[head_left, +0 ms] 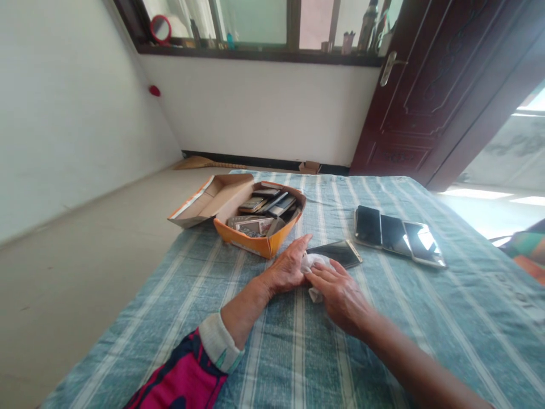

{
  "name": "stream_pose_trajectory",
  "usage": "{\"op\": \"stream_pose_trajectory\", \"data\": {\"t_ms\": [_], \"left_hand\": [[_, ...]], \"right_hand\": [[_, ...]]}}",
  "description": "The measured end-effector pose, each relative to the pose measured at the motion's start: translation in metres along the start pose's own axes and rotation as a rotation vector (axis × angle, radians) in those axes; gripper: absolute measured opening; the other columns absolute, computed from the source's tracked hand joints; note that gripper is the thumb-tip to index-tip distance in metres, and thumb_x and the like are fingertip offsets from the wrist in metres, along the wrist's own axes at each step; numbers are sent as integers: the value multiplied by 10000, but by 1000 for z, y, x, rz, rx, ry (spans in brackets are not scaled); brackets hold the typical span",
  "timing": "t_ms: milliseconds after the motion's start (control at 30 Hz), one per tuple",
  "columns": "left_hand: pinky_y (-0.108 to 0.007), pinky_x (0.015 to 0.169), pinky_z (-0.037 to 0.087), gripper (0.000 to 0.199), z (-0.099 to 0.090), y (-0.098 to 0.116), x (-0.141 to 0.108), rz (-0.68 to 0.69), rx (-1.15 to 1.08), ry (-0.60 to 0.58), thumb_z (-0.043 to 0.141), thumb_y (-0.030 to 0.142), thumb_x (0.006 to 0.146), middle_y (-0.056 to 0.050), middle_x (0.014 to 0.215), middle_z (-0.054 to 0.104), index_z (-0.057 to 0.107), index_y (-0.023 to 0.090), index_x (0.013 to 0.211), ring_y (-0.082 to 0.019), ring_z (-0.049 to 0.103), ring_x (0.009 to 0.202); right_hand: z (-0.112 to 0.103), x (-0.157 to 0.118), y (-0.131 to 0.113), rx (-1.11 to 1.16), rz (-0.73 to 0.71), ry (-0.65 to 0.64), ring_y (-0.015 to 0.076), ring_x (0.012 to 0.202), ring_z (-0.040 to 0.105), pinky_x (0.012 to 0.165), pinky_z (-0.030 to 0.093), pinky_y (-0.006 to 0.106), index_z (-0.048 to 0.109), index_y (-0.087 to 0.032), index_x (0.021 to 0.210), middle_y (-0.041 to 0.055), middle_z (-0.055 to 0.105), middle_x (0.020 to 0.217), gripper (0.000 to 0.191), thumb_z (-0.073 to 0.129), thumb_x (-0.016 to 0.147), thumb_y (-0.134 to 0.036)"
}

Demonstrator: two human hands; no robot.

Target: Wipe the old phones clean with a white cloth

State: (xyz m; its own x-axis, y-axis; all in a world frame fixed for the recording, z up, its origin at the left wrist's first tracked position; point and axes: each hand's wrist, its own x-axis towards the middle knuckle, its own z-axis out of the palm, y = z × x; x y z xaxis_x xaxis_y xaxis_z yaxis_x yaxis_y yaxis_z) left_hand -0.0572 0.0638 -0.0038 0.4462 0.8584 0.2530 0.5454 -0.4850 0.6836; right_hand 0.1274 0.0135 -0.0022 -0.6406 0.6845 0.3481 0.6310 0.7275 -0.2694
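A smartphone (340,252) with a dark screen and gold edge lies at a slant in front of me. My left hand (290,266) grips its left end, the thumb pointing up and away. A crumpled white tissue (317,262) is pressed on the phone's near side under the fingers of my right hand (340,289). Part of the tissue hangs down below those fingers. Just beyond my left hand stands an orange cardboard box (251,245), its lid folded open to the left. Inside are several old mobile phones (259,207), heaped together.
Three smartphones (395,234) lie in an overlapping row on the right of the striped blue-green cloth (272,341). A dark red door (426,85) is at the back right. A straw broom (200,163) lies along the wall.
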Motion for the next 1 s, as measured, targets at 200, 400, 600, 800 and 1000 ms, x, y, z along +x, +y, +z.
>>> {"op": "stream_pose_trajectory", "data": {"t_ms": [200, 400, 600, 800, 1000], "left_hand": [[-429, 1025, 437, 917, -2, 0, -1, -13, -1, -31, 694, 233, 658, -147, 1422, 416, 241, 182, 1453, -282, 506, 1222], [-452, 1056, 409, 810, -2, -1, 1, 12, 17, -21, 616, 221, 727, -165, 1424, 425, 255, 156, 1448, -290, 466, 1276], [-450, 1040, 427, 815, -1, -1, 2, -3, 12, 2, 629, 194, 707, -157, 1418, 438, 275, 181, 1441, -289, 511, 1229], [-439, 1017, 449, 867, 0, -4, 3, -26, 2, -12, 641, 190, 677, -144, 1395, 454, 247, 187, 1449, -267, 534, 1198], [-453, 1054, 416, 906, -4, -4, 3, -34, 40, -19, 692, 226, 656, -142, 1406, 456, 257, 192, 1450, -276, 506, 1243]], "right_hand": [[2, -6, -5, 24, 66, -19, 206, 1277, 469, 1107, 252, 460, 512, -167, 1282, 97, 615, 1274, 528, 362, 805, 5], [2, 21, -7, 67, 102, -5, 215, 1211, 509, 1097, 260, 455, 545, -155, 1204, 97, 646, 1198, 463, 390, 796, 2], [5, 14, -6, 60, 62, 18, 210, 1244, 486, 1106, 277, 431, 551, -150, 1201, 101, 626, 1238, 408, 409, 839, -27], [12, -6, -6, -32, 4, 95, 215, 1263, 479, 1091, 332, 441, 511, -149, 1288, 114, 602, 1281, 474, 404, 843, -25], [20, -3, 9, -199, 4, 193, 264, 1212, 521, 1054, 373, 495, 593, -148, 1213, 130, 631, 1229, 382, 438, 874, -62]]}}
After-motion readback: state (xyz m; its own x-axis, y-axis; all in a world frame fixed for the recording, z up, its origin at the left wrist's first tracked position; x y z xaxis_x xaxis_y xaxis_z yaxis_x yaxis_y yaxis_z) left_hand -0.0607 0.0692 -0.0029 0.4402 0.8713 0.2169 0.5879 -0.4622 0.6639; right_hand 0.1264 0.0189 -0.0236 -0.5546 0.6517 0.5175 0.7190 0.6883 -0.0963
